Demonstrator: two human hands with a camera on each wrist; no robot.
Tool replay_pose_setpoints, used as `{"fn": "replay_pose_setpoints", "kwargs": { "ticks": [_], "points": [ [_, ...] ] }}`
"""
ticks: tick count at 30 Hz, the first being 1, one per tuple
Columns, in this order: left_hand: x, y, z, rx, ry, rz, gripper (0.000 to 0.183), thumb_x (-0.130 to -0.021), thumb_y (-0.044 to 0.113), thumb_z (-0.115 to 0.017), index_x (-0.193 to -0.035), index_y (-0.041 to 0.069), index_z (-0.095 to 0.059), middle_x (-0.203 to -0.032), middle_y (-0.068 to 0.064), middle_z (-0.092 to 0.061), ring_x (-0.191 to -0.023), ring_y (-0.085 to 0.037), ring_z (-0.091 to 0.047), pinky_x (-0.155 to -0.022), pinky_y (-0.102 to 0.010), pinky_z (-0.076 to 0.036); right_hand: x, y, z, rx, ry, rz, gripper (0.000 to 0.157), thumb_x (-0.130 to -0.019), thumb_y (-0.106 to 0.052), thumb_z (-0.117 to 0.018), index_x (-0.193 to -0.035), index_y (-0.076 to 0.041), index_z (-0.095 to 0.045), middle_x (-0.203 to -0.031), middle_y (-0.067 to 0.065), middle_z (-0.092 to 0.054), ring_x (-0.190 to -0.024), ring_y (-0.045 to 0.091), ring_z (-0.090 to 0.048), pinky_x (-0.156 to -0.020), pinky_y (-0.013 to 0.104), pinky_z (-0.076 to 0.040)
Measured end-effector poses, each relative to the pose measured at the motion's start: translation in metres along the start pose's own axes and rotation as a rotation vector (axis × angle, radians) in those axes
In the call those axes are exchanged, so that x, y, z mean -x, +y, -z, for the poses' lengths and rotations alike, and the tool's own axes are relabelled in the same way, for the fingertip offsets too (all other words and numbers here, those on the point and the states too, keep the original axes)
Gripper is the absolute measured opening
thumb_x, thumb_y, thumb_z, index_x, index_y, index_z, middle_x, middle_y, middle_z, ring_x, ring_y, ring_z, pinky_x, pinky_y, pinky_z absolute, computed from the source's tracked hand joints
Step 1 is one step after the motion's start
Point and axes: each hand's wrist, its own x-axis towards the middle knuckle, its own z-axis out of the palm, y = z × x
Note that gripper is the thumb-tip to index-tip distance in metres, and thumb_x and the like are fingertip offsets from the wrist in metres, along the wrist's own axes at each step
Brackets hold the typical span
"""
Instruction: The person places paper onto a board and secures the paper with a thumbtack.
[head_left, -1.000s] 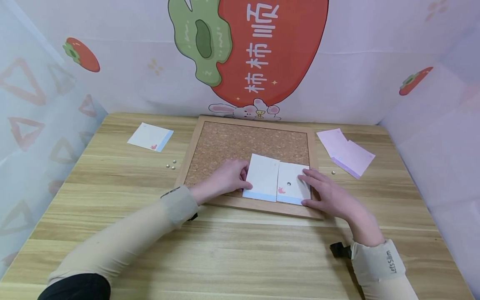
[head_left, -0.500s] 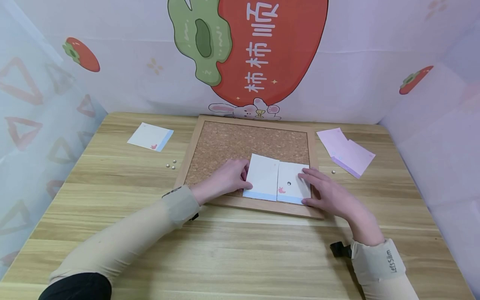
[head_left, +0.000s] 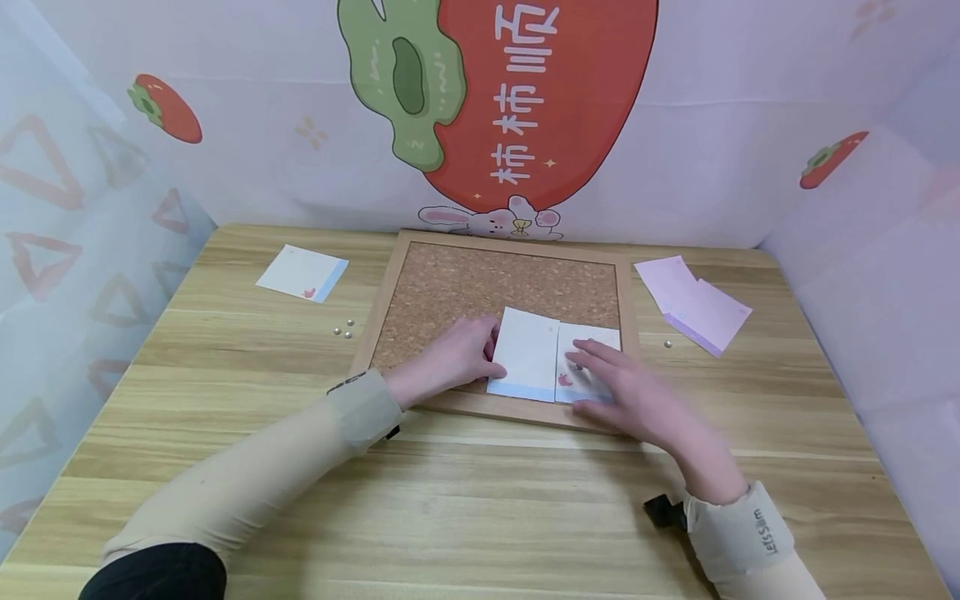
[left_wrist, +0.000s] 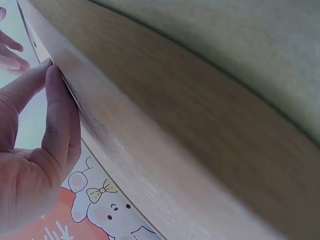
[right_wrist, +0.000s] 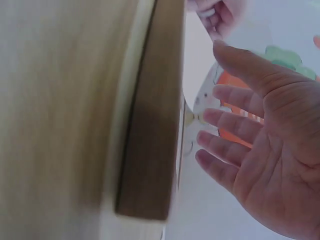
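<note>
My left hand: pinches edge of left paper card
My right hand: loosely spread over right card
Board: grainy cork, wooden frame

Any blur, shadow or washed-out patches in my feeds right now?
Head view: right hand blurred, left hand fairly crisp, soft shadow on the tabletop near the right hand. Left wrist view: corkboard frame soft toward lower right. Right wrist view: tabletop smeared at left, white note pale and washed out.
</note>
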Motion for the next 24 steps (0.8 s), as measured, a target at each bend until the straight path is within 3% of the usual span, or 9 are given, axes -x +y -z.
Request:
{"fn": "replay_pose_setpoints", "kwargs": {
  "ticks": [12,20,24],
  "points": [
    [0.0,-0.001,0.0,0.033,0.009,-0.02,0.041,-0.082,0.02,-0.083,-0.112,0.009,-0.057,-0.083,0.0,-0.067,-0.072,-0.012,-0.06,-0.062,-0.023,-0.047,-0.004,-0.015,-0.016,-0.032,0.021,0.063,0.063,-0.089,-0.034,-0.075,-0.142,-0.007,-0.055,-0.155,0.013,-0.045,-0.147,0.035,-0.037,-0.117,0.053,-0.036],
    [0.001,0.001,0.001,0.028,0.02,0.015,0.077,-0.082,0.022,-0.083,-0.142,0.004,-0.04,-0.091,-0.002,-0.066,-0.078,-0.013,-0.061,-0.067,-0.025,-0.048,-0.005,-0.02,-0.02,-0.016,-0.009,0.095,0.059,-0.092,-0.033,-0.073,-0.141,-0.006,-0.056,-0.155,0.015,-0.046,-0.148,0.036,-0.037,-0.118,0.052,-0.035],
    [0.002,0.003,0.001,-0.009,0.028,0.022,0.089,-0.082,0.024,-0.083,-0.15,0.004,-0.03,-0.109,-0.008,-0.066,-0.096,-0.02,-0.064,-0.083,-0.034,-0.054,-0.005,-0.02,-0.023,0.018,-0.034,0.093,0.057,-0.093,-0.032,-0.071,-0.141,-0.007,-0.056,-0.155,0.015,-0.045,-0.147,0.037,-0.038,-0.117,0.053,-0.036]
  ]
}}
